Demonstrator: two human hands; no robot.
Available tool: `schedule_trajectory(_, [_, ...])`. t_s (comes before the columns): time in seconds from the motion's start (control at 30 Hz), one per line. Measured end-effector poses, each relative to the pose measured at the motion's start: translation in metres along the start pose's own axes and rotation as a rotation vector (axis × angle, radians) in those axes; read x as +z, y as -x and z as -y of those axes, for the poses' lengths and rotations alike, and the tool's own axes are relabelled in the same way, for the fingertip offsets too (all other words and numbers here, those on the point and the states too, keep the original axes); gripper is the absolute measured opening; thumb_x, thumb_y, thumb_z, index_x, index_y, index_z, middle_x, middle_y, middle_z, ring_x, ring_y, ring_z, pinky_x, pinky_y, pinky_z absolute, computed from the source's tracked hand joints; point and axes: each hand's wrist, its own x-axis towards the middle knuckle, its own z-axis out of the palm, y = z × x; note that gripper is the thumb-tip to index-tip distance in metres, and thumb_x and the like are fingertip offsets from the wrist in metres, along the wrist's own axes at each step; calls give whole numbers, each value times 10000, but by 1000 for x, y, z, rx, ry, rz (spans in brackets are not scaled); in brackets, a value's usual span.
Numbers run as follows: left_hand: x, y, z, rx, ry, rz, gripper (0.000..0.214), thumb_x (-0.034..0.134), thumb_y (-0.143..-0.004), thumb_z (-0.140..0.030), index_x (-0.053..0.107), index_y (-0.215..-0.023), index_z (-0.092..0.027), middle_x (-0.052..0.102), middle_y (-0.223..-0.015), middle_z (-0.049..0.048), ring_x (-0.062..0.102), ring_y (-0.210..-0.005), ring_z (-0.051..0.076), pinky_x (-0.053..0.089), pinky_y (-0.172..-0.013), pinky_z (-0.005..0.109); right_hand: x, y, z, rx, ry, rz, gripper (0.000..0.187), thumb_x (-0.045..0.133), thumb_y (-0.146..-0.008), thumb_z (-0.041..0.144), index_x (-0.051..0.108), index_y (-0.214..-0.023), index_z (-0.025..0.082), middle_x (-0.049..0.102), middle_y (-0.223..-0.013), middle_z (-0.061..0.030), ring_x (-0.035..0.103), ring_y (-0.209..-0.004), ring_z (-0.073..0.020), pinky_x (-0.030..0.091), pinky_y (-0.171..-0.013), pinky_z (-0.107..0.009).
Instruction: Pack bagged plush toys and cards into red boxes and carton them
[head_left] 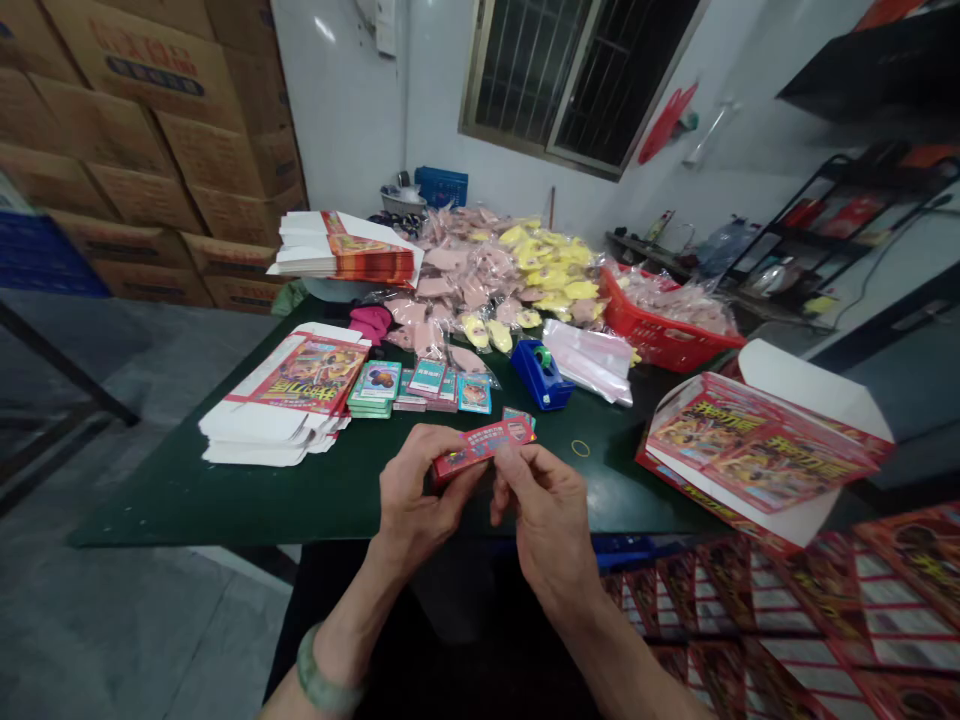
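Note:
My left hand [420, 490] and my right hand [541, 520] both grip a small red printed carton [480, 450] above the front of the green table [225, 510]. The right fingertips pinch its near face, and the left fingers wrap its lower end. A thin rubber band [580, 448] lies on the table just beyond my right hand. Small stacks of teal printed cards [375, 388] sit ahead of my hands, next to a flat stack of white and red carton blanks [292, 385]. A green bangle [326, 670] circles my left wrist.
A blue tape dispenser [540, 375] stands on the table near a clear plastic bag stack [589, 360]. Pink and yellow bagged items [480, 280] heap behind it. An open red display box [757, 445] sits at right, a red basket [660, 330] beyond it, with printed sheets [825, 610] below.

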Motion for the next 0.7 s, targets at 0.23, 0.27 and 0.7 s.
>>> schedule_trajectory(0.23, [-5, -1, -5, 71, -60, 63, 254, 666, -750, -116, 554, -970, -180, 592, -840, 10, 586, -750, 106, 483, -639, 207, 1, 1, -1, 121, -57, -42, 354, 713, -687, 397, 507, -524, 160, 454, -447, 68, 404, -375, -56, 353, -331, -182])
schedule_trajectory(0.27, [-7, -4, -6, 87, -86, 127, 266, 640, -774, -119, 558, -1017, -189, 576, -837, 8, 575, -735, 100, 474, -620, 199, 0, 2, -1, 147, -70, -33, 366, 721, -673, 407, 502, -513, 161, 451, -444, 68, 404, -372, -58, 353, -323, -185])
schedule_trajectory(0.7, [-13, -19, -9, 84, -118, 379, 382, 523, -818, -169, 567, -1197, -182, 522, -862, 33, 537, -697, 100, 455, -582, 209, -7, 0, -26, 210, -186, 77, 321, 737, -654, 437, 610, -661, 143, 570, -543, 34, 523, -453, -79, 460, -407, -202])
